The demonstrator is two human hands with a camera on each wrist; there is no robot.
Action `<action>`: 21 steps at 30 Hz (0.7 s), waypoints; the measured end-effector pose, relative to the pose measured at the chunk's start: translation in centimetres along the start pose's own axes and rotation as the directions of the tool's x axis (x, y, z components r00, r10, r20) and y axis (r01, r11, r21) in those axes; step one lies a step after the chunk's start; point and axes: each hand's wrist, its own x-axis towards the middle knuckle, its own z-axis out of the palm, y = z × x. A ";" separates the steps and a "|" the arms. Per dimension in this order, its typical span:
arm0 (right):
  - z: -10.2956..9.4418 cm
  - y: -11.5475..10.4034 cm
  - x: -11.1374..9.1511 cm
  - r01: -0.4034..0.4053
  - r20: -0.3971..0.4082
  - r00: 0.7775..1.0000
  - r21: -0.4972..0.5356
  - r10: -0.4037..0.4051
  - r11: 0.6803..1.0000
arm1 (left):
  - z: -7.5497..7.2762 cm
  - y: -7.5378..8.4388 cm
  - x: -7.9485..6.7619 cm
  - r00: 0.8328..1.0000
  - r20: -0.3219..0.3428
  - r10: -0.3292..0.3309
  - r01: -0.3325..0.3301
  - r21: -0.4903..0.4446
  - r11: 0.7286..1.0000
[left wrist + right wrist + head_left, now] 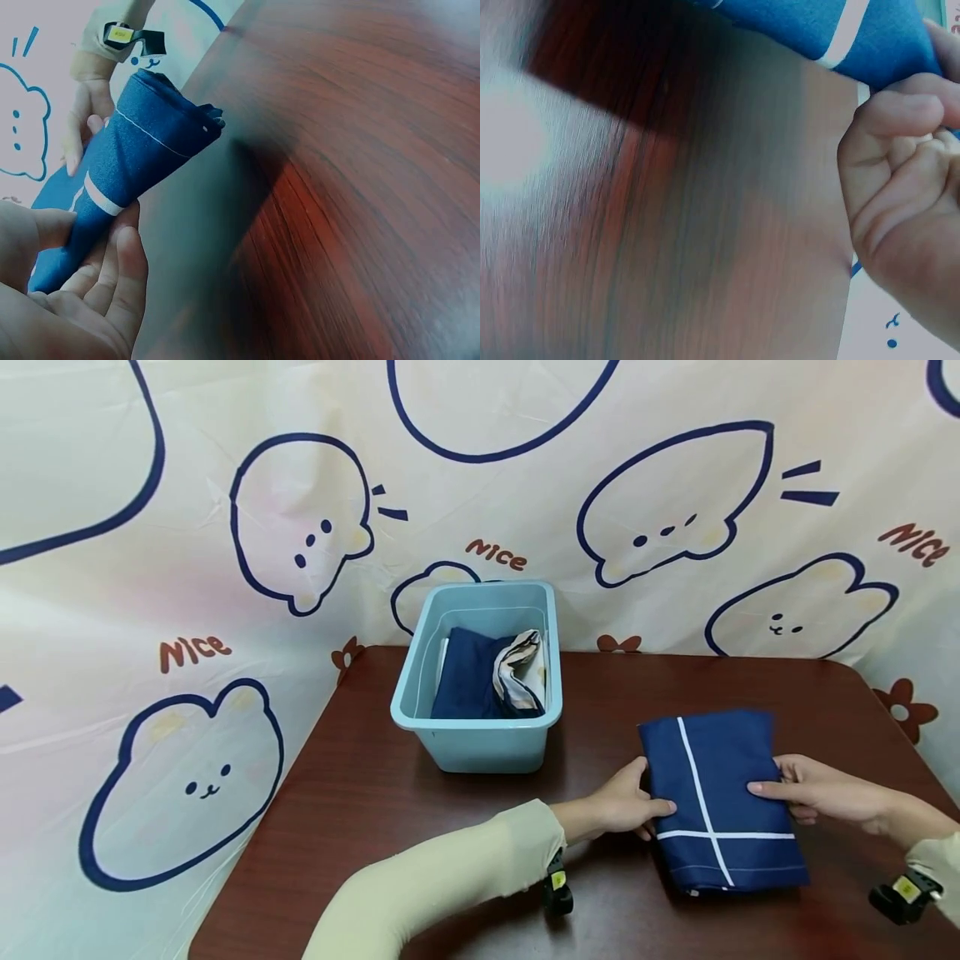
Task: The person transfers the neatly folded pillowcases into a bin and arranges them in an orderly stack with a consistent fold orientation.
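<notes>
A folded navy cloth (738, 785) with crossing white stripes is held up off the dark table at the right. My left hand (626, 802) pinches its left edge, thumb on top and fingers beneath. At the opposite edge my right hand (832, 793) grips it in the same way. Seen from the left wrist, the cloth (142, 142) is a thick stack of layers, the thumb and fingers of the left hand (97, 285) on either side. In the right wrist view the right hand (915, 172) has curled fingers by the cloth's (795, 26) edge.
A light blue plastic bin (480, 747) stands at the back of the brown table (337, 810). Inside it lie a folded navy cloth (467, 681) and a patterned cloth (517, 664) in white, tan and dark colours. Behind the table hangs a white curtain (480, 502) with cartoon prints.
</notes>
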 end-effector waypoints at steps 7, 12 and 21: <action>1.0 -0.9 0.5 -0.018 -0.029 0.999 -0.022 0.018 1.000 | -1.2 0.1 -0.8 1.000 -0.004 -0.012 0.012 0.036 0.999; 1.5 -1.7 1.0 -0.034 -0.056 0.998 -0.046 0.032 0.998 | -1.9 0.3 -1.3 1.000 0.002 -0.009 0.008 0.041 0.999; 2.2 -2.8 1.2 -0.025 -0.068 0.997 -0.066 0.021 0.998 | -3.0 0.8 -2.2 1.000 0.028 -0.003 0.002 0.049 0.999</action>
